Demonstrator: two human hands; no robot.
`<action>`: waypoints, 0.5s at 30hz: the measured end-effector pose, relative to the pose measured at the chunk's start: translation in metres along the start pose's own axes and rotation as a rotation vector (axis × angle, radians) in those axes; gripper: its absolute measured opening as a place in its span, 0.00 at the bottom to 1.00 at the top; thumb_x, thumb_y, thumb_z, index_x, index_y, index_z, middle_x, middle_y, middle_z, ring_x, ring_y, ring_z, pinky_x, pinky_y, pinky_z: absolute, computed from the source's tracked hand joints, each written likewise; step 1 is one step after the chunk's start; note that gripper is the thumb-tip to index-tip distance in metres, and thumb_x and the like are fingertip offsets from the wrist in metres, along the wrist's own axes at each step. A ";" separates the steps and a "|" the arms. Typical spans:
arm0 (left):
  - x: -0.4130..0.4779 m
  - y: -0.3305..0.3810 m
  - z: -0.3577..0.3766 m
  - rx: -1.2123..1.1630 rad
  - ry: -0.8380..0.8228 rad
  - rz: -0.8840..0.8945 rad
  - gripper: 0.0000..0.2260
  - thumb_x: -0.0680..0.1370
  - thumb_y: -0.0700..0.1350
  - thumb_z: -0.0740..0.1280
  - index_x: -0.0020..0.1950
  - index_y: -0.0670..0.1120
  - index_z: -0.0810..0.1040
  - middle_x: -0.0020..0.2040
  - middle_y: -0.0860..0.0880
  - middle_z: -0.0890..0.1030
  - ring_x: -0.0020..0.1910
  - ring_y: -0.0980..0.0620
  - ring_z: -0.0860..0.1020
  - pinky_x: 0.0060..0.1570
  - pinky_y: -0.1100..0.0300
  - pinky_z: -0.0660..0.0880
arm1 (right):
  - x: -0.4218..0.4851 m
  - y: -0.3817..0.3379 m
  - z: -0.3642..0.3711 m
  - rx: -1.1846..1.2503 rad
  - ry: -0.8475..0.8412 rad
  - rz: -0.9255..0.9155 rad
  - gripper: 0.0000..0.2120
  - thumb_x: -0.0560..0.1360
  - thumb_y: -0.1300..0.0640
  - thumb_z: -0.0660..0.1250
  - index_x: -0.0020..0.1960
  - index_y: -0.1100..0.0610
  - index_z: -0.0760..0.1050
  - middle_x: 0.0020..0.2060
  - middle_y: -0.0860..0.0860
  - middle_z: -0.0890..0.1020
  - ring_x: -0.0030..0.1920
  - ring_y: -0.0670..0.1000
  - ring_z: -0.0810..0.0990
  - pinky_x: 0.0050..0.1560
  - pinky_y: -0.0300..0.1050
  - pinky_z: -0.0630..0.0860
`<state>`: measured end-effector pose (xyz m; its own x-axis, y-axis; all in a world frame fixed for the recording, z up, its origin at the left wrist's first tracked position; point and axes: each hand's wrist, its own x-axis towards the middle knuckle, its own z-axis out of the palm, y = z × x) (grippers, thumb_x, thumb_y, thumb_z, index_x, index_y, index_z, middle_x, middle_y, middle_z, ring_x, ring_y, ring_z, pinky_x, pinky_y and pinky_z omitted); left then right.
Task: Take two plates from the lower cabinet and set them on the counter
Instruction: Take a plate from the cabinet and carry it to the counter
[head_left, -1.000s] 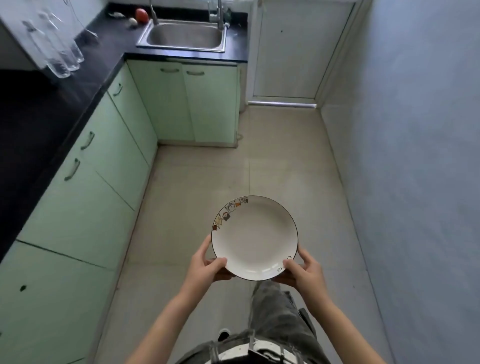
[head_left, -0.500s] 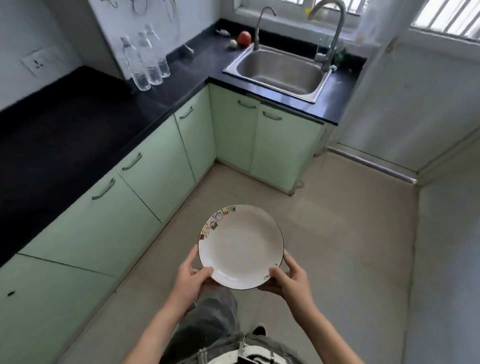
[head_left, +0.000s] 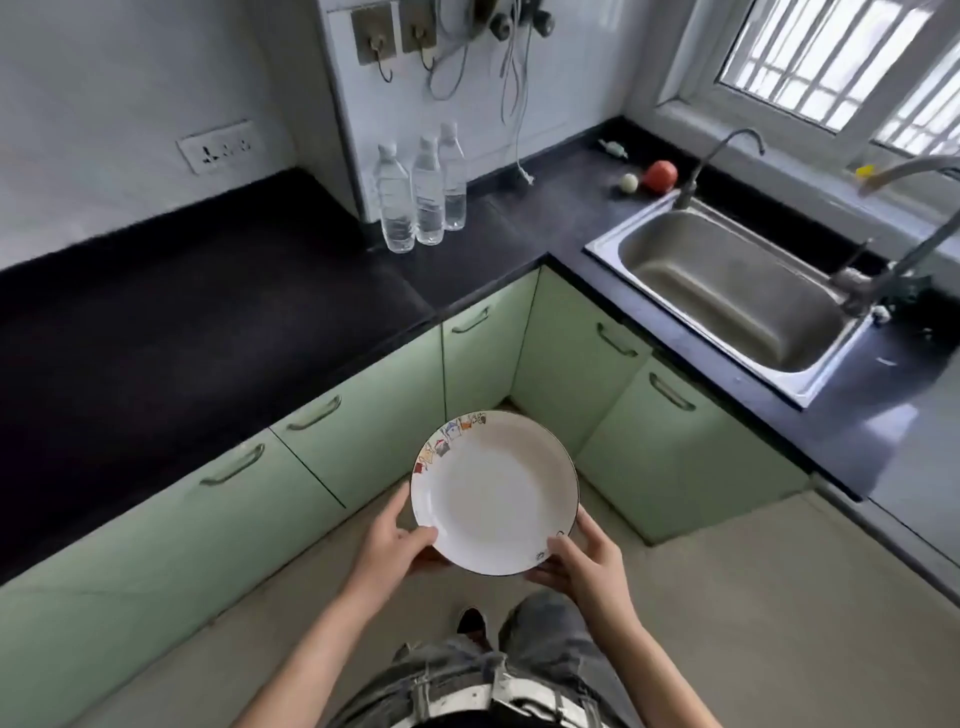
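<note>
A white plate (head_left: 493, 491) with a dark rim and small coloured drawings on its far-left edge is held level above the floor, in front of the corner of the cabinets. My left hand (head_left: 390, 543) grips its near-left rim and my right hand (head_left: 584, 564) grips its near-right rim. Whether a second plate lies beneath it is hidden. The black counter (head_left: 171, 332) runs along the left and bends right at the corner. The green lower cabinets (head_left: 363, 431) below it have all doors shut.
Three clear water bottles (head_left: 421, 192) stand at the counter's corner by the wall. A steel sink (head_left: 727, 291) with two taps is set in the right counter, with a red fruit (head_left: 660, 176) and a small pale ball (head_left: 628, 182) behind it. My legs stand on beige floor (head_left: 753, 597).
The view has swung up and left, from the floor and door to the counter corner, bottles and window. The plate stays in both hands, now nearer the corner cabinets.
</note>
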<state>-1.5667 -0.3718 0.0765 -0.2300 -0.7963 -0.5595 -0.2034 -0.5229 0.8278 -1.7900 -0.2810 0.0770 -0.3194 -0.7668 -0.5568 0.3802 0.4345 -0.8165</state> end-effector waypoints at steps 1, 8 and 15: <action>0.012 0.012 0.000 0.004 0.031 0.012 0.30 0.70 0.41 0.68 0.71 0.56 0.69 0.44 0.34 0.81 0.41 0.41 0.77 0.57 0.33 0.74 | 0.018 -0.016 0.005 -0.022 -0.028 -0.007 0.26 0.74 0.68 0.65 0.61 0.40 0.78 0.38 0.61 0.85 0.38 0.61 0.86 0.40 0.50 0.84; 0.102 0.062 -0.001 -0.122 0.278 -0.051 0.35 0.66 0.45 0.69 0.74 0.53 0.68 0.53 0.33 0.82 0.48 0.36 0.80 0.62 0.37 0.74 | 0.156 -0.099 0.044 -0.182 -0.270 0.022 0.27 0.73 0.66 0.65 0.63 0.40 0.79 0.43 0.63 0.84 0.41 0.62 0.84 0.48 0.68 0.81; 0.161 0.110 -0.012 -0.374 0.560 -0.078 0.29 0.72 0.41 0.70 0.67 0.65 0.67 0.45 0.44 0.87 0.48 0.40 0.84 0.55 0.44 0.80 | 0.273 -0.183 0.113 -0.404 -0.585 0.033 0.21 0.72 0.61 0.67 0.61 0.43 0.81 0.50 0.55 0.87 0.49 0.60 0.86 0.47 0.60 0.84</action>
<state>-1.6150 -0.5606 0.0780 0.3205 -0.7366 -0.5956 0.1666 -0.5751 0.8009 -1.8488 -0.6236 0.0916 0.2481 -0.8290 -0.5012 -0.0066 0.5159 -0.8566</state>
